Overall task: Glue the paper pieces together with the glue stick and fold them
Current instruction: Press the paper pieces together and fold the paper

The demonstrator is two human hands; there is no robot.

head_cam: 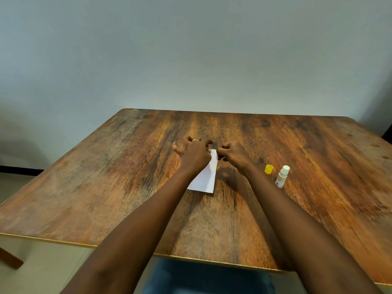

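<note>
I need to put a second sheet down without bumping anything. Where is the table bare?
Bare: the table's whole left side beyond the left hand, and the far strip by the wall. Crowded: the middle, where both hands work the paper, and right of the right hand, where cap and glue stick stand.

Wooden table [106, 187]: paper [204, 177], glue stick [282, 176], cap [268, 169].

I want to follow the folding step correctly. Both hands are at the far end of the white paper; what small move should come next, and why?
Probably fold the far edge toward the person: both the left hand and right hand pinch the far end of the paper, while the glue stick stands uncapped, aside.
</note>
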